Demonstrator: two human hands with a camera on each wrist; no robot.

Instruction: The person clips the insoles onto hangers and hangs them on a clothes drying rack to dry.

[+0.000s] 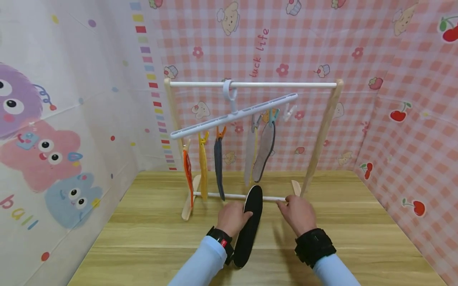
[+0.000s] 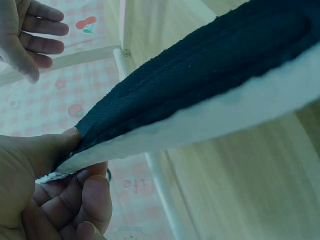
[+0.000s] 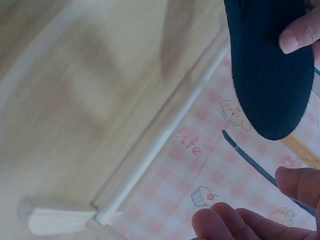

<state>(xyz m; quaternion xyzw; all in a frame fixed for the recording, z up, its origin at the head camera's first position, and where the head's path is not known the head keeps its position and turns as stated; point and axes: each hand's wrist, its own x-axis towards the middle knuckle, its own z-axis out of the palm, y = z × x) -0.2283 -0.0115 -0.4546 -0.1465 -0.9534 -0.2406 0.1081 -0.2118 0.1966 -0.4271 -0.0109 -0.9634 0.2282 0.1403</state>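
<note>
My left hand pinches a black insole with a white underside, thumb on the black face. The insole stands tilted above the table, toe end up. To its right, my right hand holds nothing; its fingers are loosely extended in the left wrist view. Behind both hands, a pale hanger hangs slanted from a rack. Pegs on it carry an orange insole, a yellow insole, a dark grey insole, a light grey insole and a brownish-grey insole.
The rack has a white top rod, a wooden right post and a white lower rod near my hands. A white peg hangs at the hanger's right end. Wood-grain table lies below; patterned cloth encloses the back and sides.
</note>
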